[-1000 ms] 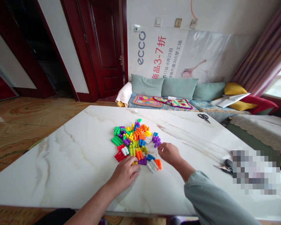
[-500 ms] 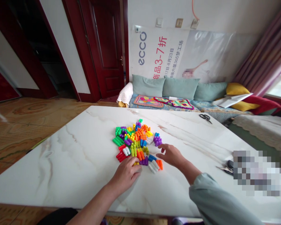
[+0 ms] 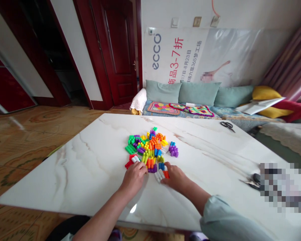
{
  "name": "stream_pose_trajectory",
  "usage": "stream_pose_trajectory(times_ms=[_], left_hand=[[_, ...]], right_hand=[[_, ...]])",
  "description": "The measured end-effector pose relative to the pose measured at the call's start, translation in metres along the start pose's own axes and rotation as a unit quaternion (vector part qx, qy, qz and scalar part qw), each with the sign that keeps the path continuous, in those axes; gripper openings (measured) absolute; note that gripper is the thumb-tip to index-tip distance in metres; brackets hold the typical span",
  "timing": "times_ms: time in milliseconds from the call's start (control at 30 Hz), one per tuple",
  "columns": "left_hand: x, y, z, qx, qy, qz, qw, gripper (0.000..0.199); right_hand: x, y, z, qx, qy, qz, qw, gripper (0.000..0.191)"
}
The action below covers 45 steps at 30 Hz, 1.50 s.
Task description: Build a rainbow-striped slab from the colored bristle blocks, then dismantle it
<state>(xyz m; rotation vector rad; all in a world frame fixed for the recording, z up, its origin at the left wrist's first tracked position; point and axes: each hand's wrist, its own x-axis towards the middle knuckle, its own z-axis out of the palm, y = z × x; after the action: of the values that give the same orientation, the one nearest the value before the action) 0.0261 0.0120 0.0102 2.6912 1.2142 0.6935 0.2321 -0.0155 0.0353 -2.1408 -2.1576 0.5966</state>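
Note:
A heap of colourful plastic peg-shaped toy blocks [image 3: 150, 145] lies on the white marbled table, many of them joined side by side. My left hand [image 3: 134, 176] rests at its front left edge, fingers curled down beside red blocks [image 3: 129, 162] and a purple block [image 3: 152, 168]. What those fingers hold, if anything, is hidden. At the front right, my right hand [image 3: 176, 177] curls its thumb and fingers around an orange block [image 3: 166, 174]. White blocks [image 3: 159, 175] touch it near the thumb, and a blue block [image 3: 161, 166] sits just beyond the index finger.
Purple blocks [image 3: 173, 150] stand slightly apart on the heap's right. Black scissors [image 3: 227, 126] lie at the far right edge, and another pair [image 3: 253, 181] lies nearer, beside a blurred-out patch. A sofa with cushions [image 3: 200, 93] stands behind the table [image 3: 90, 160].
My right hand has come down and nearer, from beside the purple blocks to the orange one. The orange, white and blue blocks have slid left toward the heap. My left hand has shifted left.

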Motion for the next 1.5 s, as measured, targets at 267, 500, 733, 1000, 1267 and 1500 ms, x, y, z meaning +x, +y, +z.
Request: stream_pose_trajectory(times_ms=[267, 500, 733, 1000, 1267, 1500], left_hand=[[0.003, 0.007, 0.002, -0.023, -0.013, 0.017, 1.000, 0.046], [0.010, 0.001, 0.009, 0.012, -0.018, -0.006, 1.000, 0.046], [0.014, -0.002, 0.008, 0.020, 0.002, -0.020, 1.000, 0.034], [0.020, 0.000, 0.002, -0.174, 0.135, -0.106, 0.970, 0.028], [0.019, 0.011, 0.000, -0.623, 0.060, -0.263, 0.734, 0.038], [0.015, 0.014, 0.001, -0.617, 0.006, -0.257, 0.744, 0.035]], right_hand=[[-0.002, -0.008, 0.003, -0.022, 0.000, -0.029, 0.999, 0.052], [-0.003, -0.011, 0.003, -0.031, 0.001, -0.021, 0.999, 0.046], [-0.003, -0.009, -0.001, -0.040, -0.003, -0.027, 0.999, 0.051], [-0.002, -0.002, -0.014, 0.075, 0.083, -0.017, 0.994, 0.055], [0.002, -0.020, -0.006, 0.602, 0.023, -0.079, 0.794, 0.056], [0.007, -0.024, -0.008, 0.604, 0.083, -0.078, 0.789, 0.041]])
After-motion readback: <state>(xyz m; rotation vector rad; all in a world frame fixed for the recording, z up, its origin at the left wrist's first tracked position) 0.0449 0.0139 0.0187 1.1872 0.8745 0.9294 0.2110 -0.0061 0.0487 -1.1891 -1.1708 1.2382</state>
